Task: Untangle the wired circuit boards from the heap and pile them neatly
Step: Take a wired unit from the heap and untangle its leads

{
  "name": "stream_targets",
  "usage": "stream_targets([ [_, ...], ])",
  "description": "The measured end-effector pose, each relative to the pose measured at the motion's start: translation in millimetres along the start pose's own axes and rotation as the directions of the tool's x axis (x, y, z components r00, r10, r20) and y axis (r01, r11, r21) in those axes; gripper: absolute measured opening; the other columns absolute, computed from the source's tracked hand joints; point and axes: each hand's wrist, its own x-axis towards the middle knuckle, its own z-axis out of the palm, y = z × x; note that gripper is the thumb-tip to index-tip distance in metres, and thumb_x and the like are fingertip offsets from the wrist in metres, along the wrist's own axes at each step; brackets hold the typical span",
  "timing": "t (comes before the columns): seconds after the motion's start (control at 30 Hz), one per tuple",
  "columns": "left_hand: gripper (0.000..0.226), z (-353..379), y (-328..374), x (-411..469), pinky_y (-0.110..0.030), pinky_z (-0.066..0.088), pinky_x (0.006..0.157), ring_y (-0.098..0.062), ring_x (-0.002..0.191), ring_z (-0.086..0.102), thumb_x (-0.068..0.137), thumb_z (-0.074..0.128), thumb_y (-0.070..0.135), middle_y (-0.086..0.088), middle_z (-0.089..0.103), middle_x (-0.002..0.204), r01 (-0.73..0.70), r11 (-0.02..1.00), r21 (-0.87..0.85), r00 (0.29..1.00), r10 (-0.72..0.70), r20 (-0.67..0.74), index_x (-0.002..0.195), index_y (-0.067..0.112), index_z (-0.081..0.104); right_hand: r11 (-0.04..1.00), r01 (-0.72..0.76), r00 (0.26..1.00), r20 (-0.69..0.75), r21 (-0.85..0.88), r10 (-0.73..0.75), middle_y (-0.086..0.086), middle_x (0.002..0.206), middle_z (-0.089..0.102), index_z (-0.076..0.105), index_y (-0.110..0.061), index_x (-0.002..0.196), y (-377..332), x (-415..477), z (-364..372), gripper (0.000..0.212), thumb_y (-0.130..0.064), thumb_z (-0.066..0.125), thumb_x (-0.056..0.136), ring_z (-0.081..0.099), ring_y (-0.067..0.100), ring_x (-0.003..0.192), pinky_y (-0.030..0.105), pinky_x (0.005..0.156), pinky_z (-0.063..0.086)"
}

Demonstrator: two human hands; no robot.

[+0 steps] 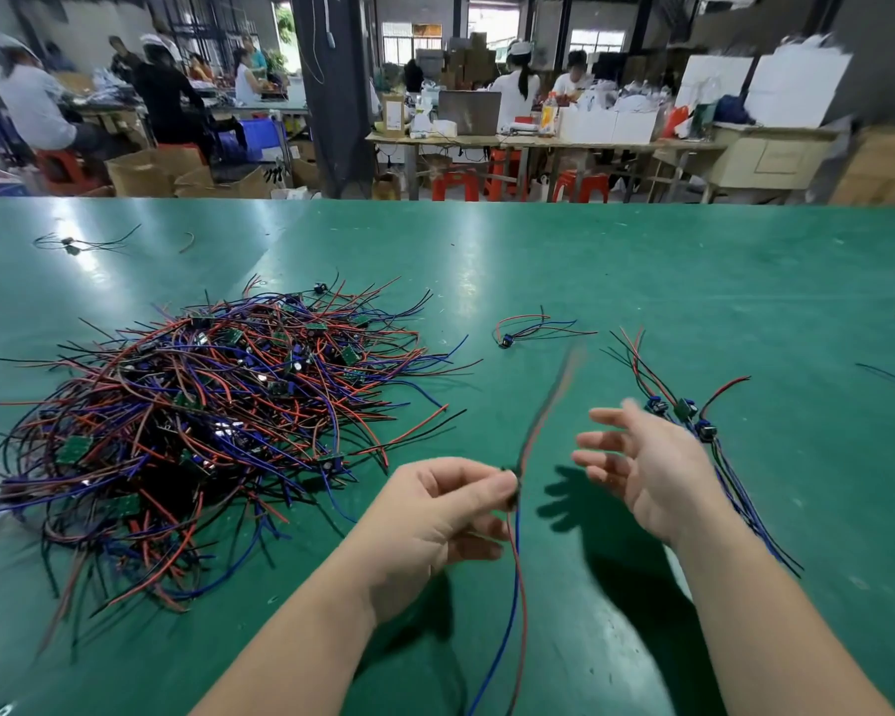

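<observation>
Wired circuit boards, small green boards trailing red, blue and black leads, are seen in the head view mostly as one big tangled heap on the green table mat. Right of the heap and well apart from it, a short row of freed boards is laid out with leads roughly parallel; only a few can be counted there. Between heap and row, on the far side, a single loose board lies alone, and another stray is seen beyond the heap's far left.

Just right of the heap's near edge, one small dark board is pinched between thumb and forefinger of the left hand, with leads running down and up from it — the upper ones blurred. The right hand is held beside it with fingers spread wide and nothing gripped.

The task is judged barely begun — a handful is sorted, the pinched board is freed but not yet placed, and the bulk of the heap is left to be untangled.
</observation>
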Motion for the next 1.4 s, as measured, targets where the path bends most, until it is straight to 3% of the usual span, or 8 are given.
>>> stream_targets([
  [0.07, 0.015, -1.3, 3.3, 3.2, -0.021, 0.052, 0.045, -0.011, 0.049, 0.064, 0.057, 0.076, 0.022, -0.005, 0.070, 0.065, -0.026, 0.978, -0.206, 0.998, 0.013, -0.063, 0.068, 0.012, 0.074, 0.989, 0.031, 0.995, 0.100, -0.147, -0.016, 0.015, 0.071, 0.061, 0.054, 0.000, 0.103, 8.7, -6.4, 7.5, 0.012, -0.006, 0.056, 0.093, 0.062, 0.018, 0.044, 0.021, 0.040, 0.046],
  [0.13, 0.015, -3.0, 4.4, 6.2, -0.021, 0.053, 0.043, -0.014, 0.050, 0.067, 0.055, 0.075, 0.018, -0.011, 0.071, 0.070, -0.038, 0.942, -0.335, 0.992, -0.006, -0.129, 0.069, 0.012, 0.073, 0.955, 0.159, 0.951, 0.297, -0.249, -0.081, 0.009, 0.065, 0.061, 0.056, -0.001, 0.103, 18.1, -15.0, 17.8, 0.030, 0.004, 0.071, 0.077, 0.059, 0.015, 0.046, 0.021, 0.044, 0.045],
  [0.27, 0.031, -3.0, 1.2, 8.6, -0.021, 0.054, 0.046, -0.015, 0.055, 0.068, 0.055, 0.073, 0.019, -0.011, 0.073, 0.076, -0.066, 0.919, -0.388, 0.973, -0.027, -0.230, 0.083, 0.011, 0.063, 0.950, 0.293, 0.800, 0.571, -0.106, -0.184, 0.006, 0.065, 0.063, 0.065, -0.012, 0.086, 27.4, -34.2, 37.1, 0.032, -0.003, 0.082, 0.060, 0.056, 0.014, 0.055, 0.019, 0.053, 0.045],
  [0.6, 0.024, 5.2, -16.1, 9.5, -0.021, 0.051, 0.052, -0.011, 0.060, 0.061, 0.056, 0.080, 0.020, -0.003, 0.072, 0.073, -0.234, 0.960, 0.157, 0.951, 0.259, -0.166, 0.076, 0.012, 0.069, 0.977, -0.019, 0.937, 0.346, 0.212, -0.057, 0.003, 0.058, 0.063, 0.071, -0.014, 0.060, 18.4, -35.1, 39.9, 0.004, -0.012, 0.069, 0.063, 0.058, 0.009, 0.047, 0.016, 0.043, 0.045],
  [0.9, 0.038, -3.6, -6.1, 8.7, -0.025, 0.056, 0.052, -0.023, 0.062, 0.070, 0.089, 0.038, -0.002, -0.018, 0.073, 0.084, 0.035, 0.997, -0.064, 0.985, -0.046, -0.164, 0.080, 0.006, 0.074, 0.996, 0.064, 0.921, 0.379, 0.066, -0.084, 0.004, 0.057, 0.059, 0.074, -0.010, 0.063, 13.2, -33.9, 30.5, 0.008, -0.011, 0.073, 0.055, 0.050, 0.009, 0.045, 0.015, 0.045, 0.042],
  [1.03, 0.033, -13.0, -0.1, 10.8, -0.023, 0.054, 0.046, -0.020, 0.056, 0.068, 0.096, 0.034, 0.001, -0.013, 0.073, 0.076, -0.009, 0.997, -0.074, 0.972, -0.009, -0.235, 0.104, 0.008, 0.065, 0.999, 0.009, 0.856, 0.517, 0.053, -0.035, 0.003, 0.058, 0.059, 0.073, -0.010, 0.063, 6.0, -35.5, 21.6, 0.005, -0.012, 0.074, 0.058, 0.053, 0.007, 0.048, 0.015, 0.048, 0.045],
  [1.23, 0.039, -17.4, 2.5, 8.9, -0.022, 0.052, 0.044, -0.017, 0.051, 0.066, 0.075, 0.063, 0.044, -0.015, 0.072, 0.076, -0.007, 0.999, -0.044, 0.974, -0.003, -0.225, 0.098, 0.012, 0.069, 1.000, -0.010, 0.722, 0.692, 0.015, -0.003, 0.006, 0.062, 0.058, 0.072, -0.011, 0.068, -0.8, -33.3, 5.9, 0.038, -0.027, 0.095, 0.044, 0.052, 0.009, 0.048, 0.017, 0.048, 0.046],
  [1.4, 0.032, 3.8, -12.8, 0.1, -0.022, 0.052, 0.050, -0.015, 0.059, 0.068, 0.056, 0.083, 0.042, -0.009, 0.071, 0.070, 0.132, 0.973, 0.188, 0.988, -0.144, 0.053, 0.069, 0.013, 0.075, 0.963, 0.136, 0.749, 0.660, -0.234, 0.055, 0.005, 0.060, 0.061, 0.069, -0.010, 0.066, 7.2, -33.2, 13.4, 0.012, -0.013, 0.081, 0.066, 0.054, 0.010, 0.051, 0.017, 0.050, 0.043],
])
